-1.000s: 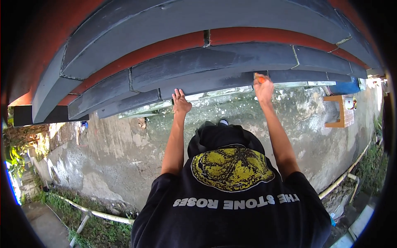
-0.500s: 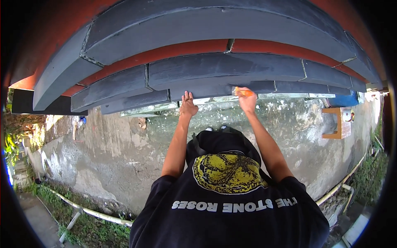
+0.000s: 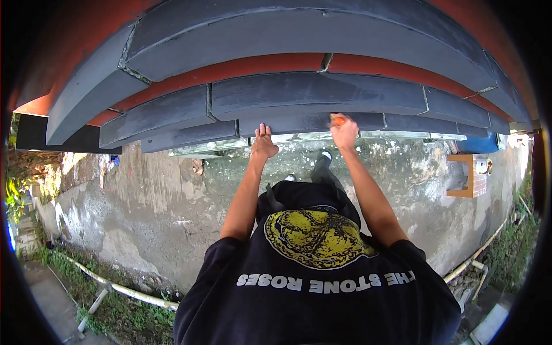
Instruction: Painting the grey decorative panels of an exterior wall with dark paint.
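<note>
Orange tool (mostly hidden) in right hand.

Ground around me: grey concrete, mottled, with pale patches and white specks. Small brown scrap on it, ahead to my left; I cannot tell its kind. Farther left, a small blue item. To my right, a tan box-like piece, its open side facing left; a larger blue object just beyond. Pale pipes on both sides of me, left and right, each beside low greenery.
</note>
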The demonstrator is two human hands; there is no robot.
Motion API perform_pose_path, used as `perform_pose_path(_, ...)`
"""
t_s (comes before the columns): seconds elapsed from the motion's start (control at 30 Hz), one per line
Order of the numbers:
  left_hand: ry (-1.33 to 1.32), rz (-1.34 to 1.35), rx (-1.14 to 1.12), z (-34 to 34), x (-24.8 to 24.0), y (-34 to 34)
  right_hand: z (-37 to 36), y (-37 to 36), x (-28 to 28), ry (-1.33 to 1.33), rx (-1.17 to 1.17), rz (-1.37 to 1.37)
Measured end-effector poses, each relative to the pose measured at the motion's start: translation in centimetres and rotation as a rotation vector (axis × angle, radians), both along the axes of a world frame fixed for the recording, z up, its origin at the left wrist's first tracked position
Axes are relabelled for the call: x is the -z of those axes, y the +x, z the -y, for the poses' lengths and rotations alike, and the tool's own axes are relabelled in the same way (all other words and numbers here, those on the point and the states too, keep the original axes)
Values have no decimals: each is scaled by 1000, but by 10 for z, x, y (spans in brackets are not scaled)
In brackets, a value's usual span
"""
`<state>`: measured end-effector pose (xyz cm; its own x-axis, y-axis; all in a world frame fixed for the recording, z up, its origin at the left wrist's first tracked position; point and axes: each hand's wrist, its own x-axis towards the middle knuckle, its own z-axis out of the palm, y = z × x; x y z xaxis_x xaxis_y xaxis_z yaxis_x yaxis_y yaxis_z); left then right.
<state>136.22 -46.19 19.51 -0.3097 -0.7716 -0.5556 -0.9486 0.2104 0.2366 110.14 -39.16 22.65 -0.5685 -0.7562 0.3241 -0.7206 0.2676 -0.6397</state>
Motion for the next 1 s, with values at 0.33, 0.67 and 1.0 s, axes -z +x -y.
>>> perform_pose_path(0.33,-21,-10,-9,-3,5,8,13,-40,16,-99,182,763)
perform_pose_path(0.67,-67,-152,21,4,29,21,-20,-156,-15,31,253,-65)
perform_pose_path(1.0,-108,-137,-82,-7,31,42,-7,-64,-15,149,163,-30)
